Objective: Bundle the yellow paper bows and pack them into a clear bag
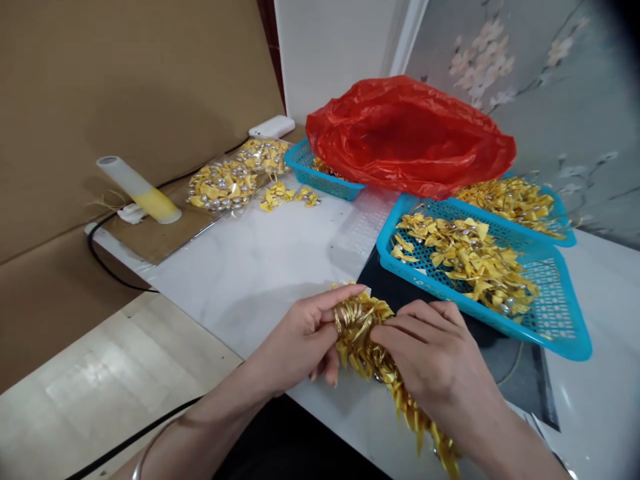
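Head view, looking down at a white bench (260, 267). Left hand (300, 340) closed in a pinch grip on the upper end of a gold ribbon garland (363, 330), thumb and fingers wrapped round the looped strands. Right hand (440, 367) laid over the garland just beside the left, fingers curled onto it, grip closed as far as could be told, palm side hidden. Garland held just above the near bench edge, between both hands, its tail trailing down and right under the right wrist. Just beyond the hands, a blue basket (560, 320) holding loose yellow bows (470, 257), resting partly on a dark mat (520, 373). Behind it, a second blue basket (563, 223) with more gold pieces. Farther back, a third blue basket (320, 180) partly covered by a red plastic bag (410, 133). At back left, a clear packet of yellow bows with silver beads (235, 177), with a few loose bows (287, 195) beside it. Near the cardboard wall (125, 87), a glue stick tube (137, 189) lying tilted, with a black cable (100, 257) running off the bench edge. White box (273, 126) at the far corner.
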Demonstrator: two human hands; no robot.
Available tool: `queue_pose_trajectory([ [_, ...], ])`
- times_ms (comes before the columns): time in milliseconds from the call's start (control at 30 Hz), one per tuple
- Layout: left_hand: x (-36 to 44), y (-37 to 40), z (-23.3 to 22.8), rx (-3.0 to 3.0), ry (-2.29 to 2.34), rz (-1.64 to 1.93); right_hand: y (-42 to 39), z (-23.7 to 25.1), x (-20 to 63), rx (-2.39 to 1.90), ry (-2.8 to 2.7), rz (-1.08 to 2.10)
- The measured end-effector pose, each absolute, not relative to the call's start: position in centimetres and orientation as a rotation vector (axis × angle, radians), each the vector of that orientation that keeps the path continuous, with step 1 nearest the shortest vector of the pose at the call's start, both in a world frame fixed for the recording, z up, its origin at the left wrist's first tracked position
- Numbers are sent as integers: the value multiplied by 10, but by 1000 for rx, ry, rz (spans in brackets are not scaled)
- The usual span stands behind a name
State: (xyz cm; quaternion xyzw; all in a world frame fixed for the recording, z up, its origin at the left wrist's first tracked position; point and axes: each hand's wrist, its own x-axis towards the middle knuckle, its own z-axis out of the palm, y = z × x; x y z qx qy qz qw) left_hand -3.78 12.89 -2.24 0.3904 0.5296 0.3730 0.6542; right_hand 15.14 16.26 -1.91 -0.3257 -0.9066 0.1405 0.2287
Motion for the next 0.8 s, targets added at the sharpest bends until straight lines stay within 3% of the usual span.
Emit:
queue_pose_trajectory([
  [333, -38, 128, -26, 888, 1171, 929, 168, -18, 152, -760, -2594, 309],
  [800, -36, 129, -30, 1269, 1357, 779, 172, -18, 151, -686, -2612, 296],
])
